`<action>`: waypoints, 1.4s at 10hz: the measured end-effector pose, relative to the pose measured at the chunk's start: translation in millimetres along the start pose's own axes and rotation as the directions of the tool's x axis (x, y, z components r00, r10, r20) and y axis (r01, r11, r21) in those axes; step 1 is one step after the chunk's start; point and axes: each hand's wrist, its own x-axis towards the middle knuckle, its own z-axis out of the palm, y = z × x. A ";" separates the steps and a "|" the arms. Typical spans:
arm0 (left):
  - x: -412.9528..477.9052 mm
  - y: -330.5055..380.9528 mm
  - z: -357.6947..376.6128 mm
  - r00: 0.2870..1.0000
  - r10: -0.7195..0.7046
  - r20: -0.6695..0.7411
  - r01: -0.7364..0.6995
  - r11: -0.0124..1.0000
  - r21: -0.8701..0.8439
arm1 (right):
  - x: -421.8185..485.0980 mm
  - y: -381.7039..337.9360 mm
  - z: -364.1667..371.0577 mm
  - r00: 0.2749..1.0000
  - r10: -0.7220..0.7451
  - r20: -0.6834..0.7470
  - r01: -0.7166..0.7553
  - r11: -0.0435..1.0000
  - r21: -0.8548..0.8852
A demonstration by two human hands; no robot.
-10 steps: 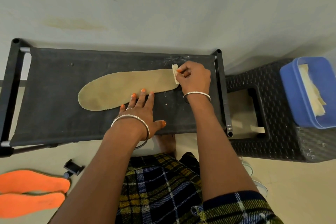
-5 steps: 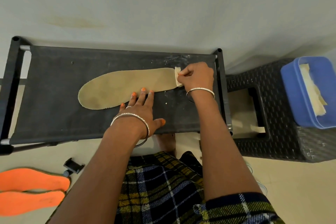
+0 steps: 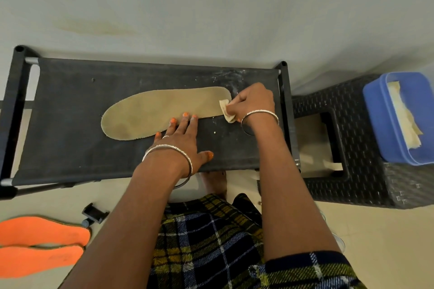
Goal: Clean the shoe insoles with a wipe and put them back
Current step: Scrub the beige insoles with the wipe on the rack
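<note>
A tan insole point(image 3: 155, 112) lies flat on the black fabric rack point(image 3: 70, 148), its long axis running left to right. My left hand point(image 3: 185, 141) presses on the insole's near edge with straight fingers, thumb spread on the fabric. My right hand point(image 3: 252, 103) pinches a small folded wipe point(image 3: 225, 111) at the insole's right end, low on its near corner. Two orange insoles point(image 3: 40, 244) lie on the floor at the lower left.
A blue tub point(image 3: 375, 124) holding more wipes sits on a dark woven stool point(image 3: 347, 195) to the right. A small black clip point(image 3: 94, 214) lies on the floor below the rack. White crumbs dot the rack's right end. A wall stands behind.
My right hand has drawn the wipe down from the far side of the insole's right tip to its near corner. My left hand stays pressed in place.
</note>
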 end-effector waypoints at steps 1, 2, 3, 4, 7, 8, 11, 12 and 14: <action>-0.3 0.4 -0.4 1.000 0.003 0.002 -0.003 1.000 -0.004 | -0.6 -0.2 6.4 0.982 -0.039 -0.186 0.054 0.996 0.077; -1.1 -0.9 -0.8 1.000 0.004 -0.006 -0.004 1.000 -0.001 | 1.6 -1.1 16.7 0.952 -0.051 -0.302 0.094 0.987 0.129; 0.1 0.1 -0.5 1.000 0.003 -0.003 -0.003 1.000 -0.001 | 1.6 -5.4 23.9 0.944 -0.112 -0.311 0.164 0.976 0.146; 1.2 0.7 0.1 1.000 -0.001 0.000 0.001 1.000 0.004 | 1.0 -7.7 27.6 0.934 -0.186 -0.304 0.230 0.966 0.115; 0.0 -1.4 -0.3 1.000 0.006 0.003 -0.006 1.000 0.000 | 1.9 -11.2 23.5 0.949 -0.074 -0.307 0.096 0.994 0.055; 0.1 -0.7 0.2 1.000 0.008 0.004 -0.008 1.000 0.004 | -2.7 -11.9 27.4 0.924 -0.146 -0.355 0.186 0.979 0.083; -5.4 -7.4 -0.5 0.998 -0.045 0.046 0.042 0.996 0.078 | -1.3 -18.2 21.0 0.967 -0.033 -0.253 0.011 0.996 -0.087; -7.4 -10.1 -0.2 0.996 -0.062 0.062 0.056 0.994 0.095 | -9.7 -28.7 36.4 0.959 -0.125 -0.253 0.123 0.992 -0.025; -11.0 -15.7 5.0 0.987 -0.134 0.092 0.126 0.989 0.082 | -19.5 -43.6 51.6 0.939 -0.341 -0.052 0.341 0.940 0.000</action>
